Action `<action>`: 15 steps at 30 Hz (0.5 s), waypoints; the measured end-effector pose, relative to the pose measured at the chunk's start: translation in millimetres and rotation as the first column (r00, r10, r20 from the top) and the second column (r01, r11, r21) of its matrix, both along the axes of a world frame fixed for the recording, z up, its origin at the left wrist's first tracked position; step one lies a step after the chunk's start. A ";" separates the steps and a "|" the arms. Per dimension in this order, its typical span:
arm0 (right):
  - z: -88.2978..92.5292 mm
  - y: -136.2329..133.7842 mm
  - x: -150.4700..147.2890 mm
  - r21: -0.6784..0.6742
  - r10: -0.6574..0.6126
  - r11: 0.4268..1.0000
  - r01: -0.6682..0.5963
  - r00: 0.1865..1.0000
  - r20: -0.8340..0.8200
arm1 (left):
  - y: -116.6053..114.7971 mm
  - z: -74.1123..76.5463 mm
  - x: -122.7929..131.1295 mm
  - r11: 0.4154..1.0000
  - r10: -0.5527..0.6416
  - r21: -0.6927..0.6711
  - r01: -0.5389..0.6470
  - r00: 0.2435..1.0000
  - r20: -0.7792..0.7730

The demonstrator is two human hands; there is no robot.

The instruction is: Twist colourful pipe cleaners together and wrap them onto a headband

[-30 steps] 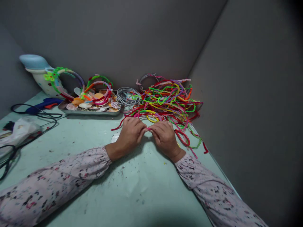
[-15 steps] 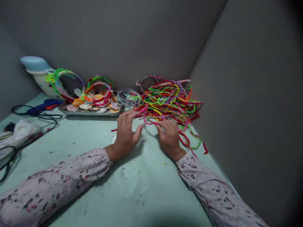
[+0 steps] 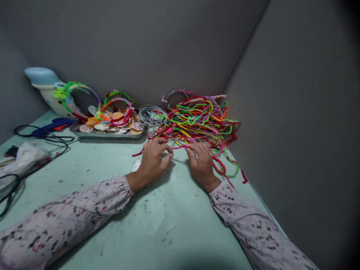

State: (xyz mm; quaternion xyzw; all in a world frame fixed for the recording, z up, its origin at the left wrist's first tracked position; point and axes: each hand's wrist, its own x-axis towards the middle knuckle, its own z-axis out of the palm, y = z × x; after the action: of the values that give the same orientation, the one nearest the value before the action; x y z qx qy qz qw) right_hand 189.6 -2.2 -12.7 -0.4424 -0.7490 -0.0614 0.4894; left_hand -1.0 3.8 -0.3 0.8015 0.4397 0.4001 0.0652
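My left hand and my right hand rest on the pale green table, just in front of a tangled heap of coloured pipe cleaners. Both hands pinch a pink pipe cleaner that runs between them, left fingers curled on one end, right fingertips on the other. A red loop lies beside my right wrist.
A metal tray holds shells and finished pipe-cleaner hoops. A coil of grey wire lies beside it. A white and blue jug, a blue glue gun, black cables and a plastic bag sit at left. Grey walls close in behind and right.
My left hand had opened and reached toward the heap; now its fingers are closed again on the pink pipe cleaner. My right hand has stayed nearly in place.
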 end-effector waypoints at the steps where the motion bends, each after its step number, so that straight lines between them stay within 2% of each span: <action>1: -0.5 0.5 0.6 -0.004 -0.014 1.000 0.014 1.000 -0.010 | -1.7 1.3 0.4 1.000 -0.012 0.010 0.012 1.000 -0.005; 9: -0.6 1.0 1.0 -0.059 -0.033 0.998 0.025 0.991 -0.127 | -9.6 10.0 -0.2 0.991 -0.102 0.092 0.093 0.989 0.105; 12: -1.9 2.3 1.7 -0.109 -0.052 0.994 0.028 0.972 -0.227 | -12.2 9.1 -0.6 0.963 -0.261 0.089 0.255 0.963 0.063; 15: -3.4 2.4 2.3 -0.155 -0.044 0.988 -0.005 0.950 -0.310 | -13.2 3.9 0.9 0.911 -0.412 -0.005 0.413 0.909 -0.065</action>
State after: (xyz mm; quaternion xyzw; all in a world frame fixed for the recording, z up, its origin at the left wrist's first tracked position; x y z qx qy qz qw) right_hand 191.9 0.2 -16.1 -0.4904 -0.6600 0.0626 0.5656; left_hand -0.1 -9.4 3.6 0.8890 0.2608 0.3530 0.1305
